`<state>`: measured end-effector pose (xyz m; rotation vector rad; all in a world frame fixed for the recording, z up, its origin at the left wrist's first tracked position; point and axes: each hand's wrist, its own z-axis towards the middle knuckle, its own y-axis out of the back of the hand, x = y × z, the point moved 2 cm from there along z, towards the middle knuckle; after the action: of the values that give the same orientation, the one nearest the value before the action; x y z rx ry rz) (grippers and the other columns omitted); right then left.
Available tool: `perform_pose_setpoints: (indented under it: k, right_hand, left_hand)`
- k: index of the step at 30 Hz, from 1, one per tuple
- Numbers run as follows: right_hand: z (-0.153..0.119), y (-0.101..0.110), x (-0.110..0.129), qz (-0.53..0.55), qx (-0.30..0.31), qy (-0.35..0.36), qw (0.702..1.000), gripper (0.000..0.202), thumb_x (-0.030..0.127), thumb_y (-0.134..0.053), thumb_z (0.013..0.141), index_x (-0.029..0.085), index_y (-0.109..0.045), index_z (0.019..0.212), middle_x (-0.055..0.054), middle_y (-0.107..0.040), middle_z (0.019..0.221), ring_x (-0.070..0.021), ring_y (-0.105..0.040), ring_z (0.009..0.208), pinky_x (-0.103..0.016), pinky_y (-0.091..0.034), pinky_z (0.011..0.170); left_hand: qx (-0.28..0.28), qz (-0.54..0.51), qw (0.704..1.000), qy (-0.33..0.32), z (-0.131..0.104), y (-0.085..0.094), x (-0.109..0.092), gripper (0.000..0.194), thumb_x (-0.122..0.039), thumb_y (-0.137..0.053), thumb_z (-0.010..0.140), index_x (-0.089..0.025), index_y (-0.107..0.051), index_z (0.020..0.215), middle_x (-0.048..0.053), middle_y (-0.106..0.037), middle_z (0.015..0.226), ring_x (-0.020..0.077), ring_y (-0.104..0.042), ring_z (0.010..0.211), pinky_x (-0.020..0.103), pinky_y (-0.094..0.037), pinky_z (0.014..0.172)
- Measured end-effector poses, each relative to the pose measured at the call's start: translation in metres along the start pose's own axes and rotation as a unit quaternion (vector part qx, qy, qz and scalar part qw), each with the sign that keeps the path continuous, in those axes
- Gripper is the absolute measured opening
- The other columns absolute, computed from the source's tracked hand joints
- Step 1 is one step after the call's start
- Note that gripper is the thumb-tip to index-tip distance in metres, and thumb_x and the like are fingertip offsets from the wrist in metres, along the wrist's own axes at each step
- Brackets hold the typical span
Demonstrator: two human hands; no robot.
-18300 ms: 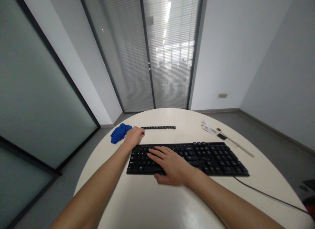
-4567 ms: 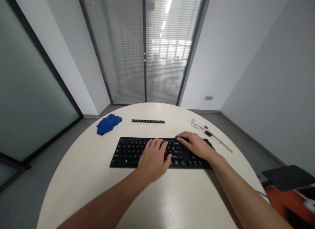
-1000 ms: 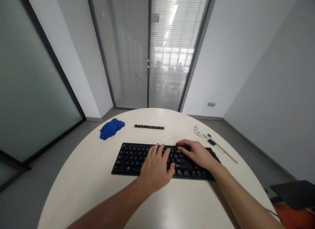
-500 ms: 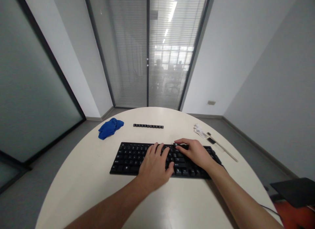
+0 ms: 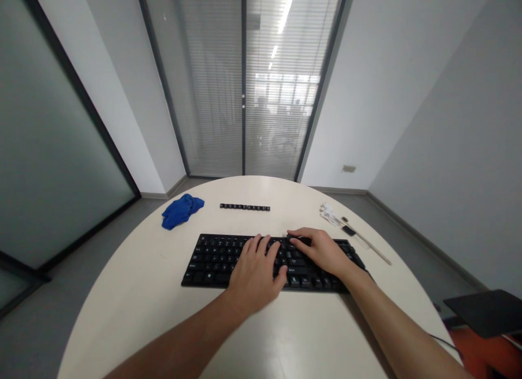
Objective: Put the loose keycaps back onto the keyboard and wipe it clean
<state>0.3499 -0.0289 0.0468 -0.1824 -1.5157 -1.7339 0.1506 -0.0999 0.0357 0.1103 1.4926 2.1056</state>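
A black keyboard [image 5: 207,262] lies on the round white table [image 5: 142,292]. My left hand [image 5: 256,275] rests on its middle, fingers spread over the keys, holding nothing. At the keyboard's back edge, right of the middle, my right hand [image 5: 320,251] has its thumb and forefinger brought together on something small and dark, too small to make out. Part of the right side of the keyboard is hidden under this hand. Behind the keyboard a row of small black keycaps [image 5: 244,207] stands in a line.
A crumpled blue cloth [image 5: 181,210] lies at the back left of the table. At the back right are white swabs [image 5: 329,213], a small black brush [image 5: 348,230] and a thin stick [image 5: 375,250]. Beyond the right edge is a dark flat panel [image 5: 487,312].
The view has shifted slightly. The thumb and forefinger of my right hand have shifted a little at the keyboard's back edge; my left hand has stayed in place.
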Motion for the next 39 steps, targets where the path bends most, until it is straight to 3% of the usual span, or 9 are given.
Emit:
perform_pose_setpoints:
  k: [16,25,34,39]
  right_hand:
    - [0.002,-0.001,-0.002,0.054,-0.01,-0.003,0.999,0.021,0.039,-0.064,0.09,0.023,-0.076,0.095,-0.005,-0.078,0.103,-0.0258,-0.07,0.1,-0.041,-0.052,0.097]
    - [0.001,0.0,0.001,0.001,0.021,0.012,1.0,0.026,0.038,-0.056,0.096,0.026,-0.075,0.109,-0.004,-0.076,0.115,-0.0266,-0.069,0.11,-0.043,-0.05,0.103]
    - [0.001,0.0,0.006,-0.01,0.002,0.013,1.0,0.017,0.035,-0.06,0.092,0.026,-0.074,0.095,-0.004,-0.077,0.108,-0.0261,-0.071,0.103,-0.042,-0.053,0.097]
    - [0.001,-0.001,0.005,-0.008,-0.001,0.007,1.0,0.019,0.036,-0.059,0.093,0.026,-0.075,0.099,-0.004,-0.077,0.107,-0.0264,-0.071,0.103,-0.042,-0.052,0.097]
  left_hand:
    - [0.002,-0.008,1.0,0.0,0.0,0.0,0.001,0.049,-0.037,-0.053,0.094,-0.016,-0.053,0.138,0.014,-0.053,0.146,0.0343,-0.042,0.138,0.054,-0.032,0.118]
    - [-0.006,-0.01,1.0,0.0,0.0,-0.001,0.002,0.048,-0.038,-0.053,0.093,-0.017,-0.053,0.137,0.014,-0.053,0.145,0.0338,-0.042,0.138,0.053,-0.032,0.118]
    - [-0.007,-0.011,1.0,0.0,0.0,-0.001,0.001,0.048,-0.038,-0.054,0.093,-0.017,-0.054,0.136,0.013,-0.053,0.144,0.0339,-0.043,0.137,0.053,-0.032,0.117]
    - [-0.009,-0.009,1.0,0.0,0.0,0.0,0.001,0.048,-0.038,-0.054,0.093,-0.018,-0.054,0.136,0.013,-0.054,0.144,0.0338,-0.043,0.136,0.052,-0.032,0.117]
